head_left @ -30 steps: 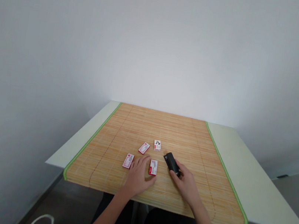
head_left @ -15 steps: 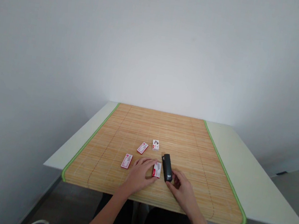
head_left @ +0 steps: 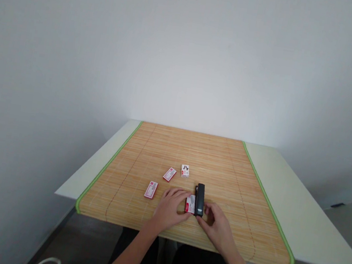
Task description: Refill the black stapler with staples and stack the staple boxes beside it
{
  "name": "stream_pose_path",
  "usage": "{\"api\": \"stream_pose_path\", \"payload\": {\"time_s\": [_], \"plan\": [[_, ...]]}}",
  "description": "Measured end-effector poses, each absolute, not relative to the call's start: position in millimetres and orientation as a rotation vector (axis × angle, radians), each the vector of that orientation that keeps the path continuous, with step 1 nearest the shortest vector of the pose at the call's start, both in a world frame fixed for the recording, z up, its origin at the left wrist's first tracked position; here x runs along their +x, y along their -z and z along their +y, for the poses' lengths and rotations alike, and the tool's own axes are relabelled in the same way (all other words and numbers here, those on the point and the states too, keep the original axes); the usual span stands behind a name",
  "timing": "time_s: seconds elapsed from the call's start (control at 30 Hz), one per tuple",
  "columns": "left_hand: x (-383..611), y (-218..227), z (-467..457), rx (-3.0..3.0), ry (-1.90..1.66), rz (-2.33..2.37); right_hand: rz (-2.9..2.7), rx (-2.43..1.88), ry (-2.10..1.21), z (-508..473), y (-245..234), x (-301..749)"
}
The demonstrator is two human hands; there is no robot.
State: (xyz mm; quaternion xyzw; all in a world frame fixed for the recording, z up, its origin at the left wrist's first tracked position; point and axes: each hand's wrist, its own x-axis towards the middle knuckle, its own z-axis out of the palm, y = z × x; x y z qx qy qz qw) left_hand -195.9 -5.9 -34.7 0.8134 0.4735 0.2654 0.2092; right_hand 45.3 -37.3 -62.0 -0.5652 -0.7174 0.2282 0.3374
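1. While it lies flat on the bamboo mat, the black stapler has its long axis running from the table's near edge toward its far edge. It sits close to the near edge, about midway between the left and right edges.
2. Which end is the stapler's mouth is too small to make out.
3. Right hand: its fingers are closed on the stapler's near end and cover that tip.
4. Left hand: its fingers are closed on a red-and-white box, which is touching the stapler's left side. The hand hides the box's left part.
5. Three more small boxes lie on the mat toward the far and left edges: one beside the left hand, one farther back, and one beyond the stapler's far end. Their print is unreadable.
6. Both forearms are cut off by the bottom of the frame.
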Motion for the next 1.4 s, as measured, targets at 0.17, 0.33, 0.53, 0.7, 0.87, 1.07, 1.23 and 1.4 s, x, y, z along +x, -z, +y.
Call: {"api": "stream_pose_path", "payload": {"time_s": [0.17, 0.33, 0.53, 0.7, 0.87, 1.07, 1.23, 1.4], "plan": [[-190.8, 34.4, -11.5, 2.28, -0.758, 1.28, -1.872, -1.478, -0.592, -36.0, 65.7, 50.1], [-224.1, 29.8, -18.6, 2.251, -0.803, 1.294, -1.816, -1.497, -0.599, -37.2, 65.6, 50.5], [-327.6, 31.3, 6.1, 2.212, -0.773, 1.636, -1.825, -1.505, -0.607, -37.0, 64.4, 48.4], [-351.0, 34.1, 17.7, 2.136, -0.594, 1.524, -1.83, -1.502, -0.585, -37.2, 64.3, 47.4], [-319.8, 28.9, 16.8, 2.173, -0.624, 1.539, -1.839, -1.517, -0.579, -37.7, 62.3, 46.7], [-258.7, 15.7, 16.7, 2.137, -0.896, 1.43, -1.846, -1.508, -0.573, -37.5, 61.3, 46.6], [-207.4, 14.0, 17.1, 2.162, -0.874, 1.176, -1.865, -1.49, -0.547, -36.4, 63.4, 47.4], [-196.7, 26.8, 17.1, 2.171, -0.81, 1.112, -1.9, -1.481, -0.523, -35.3, 65.2, 48.2]]}}
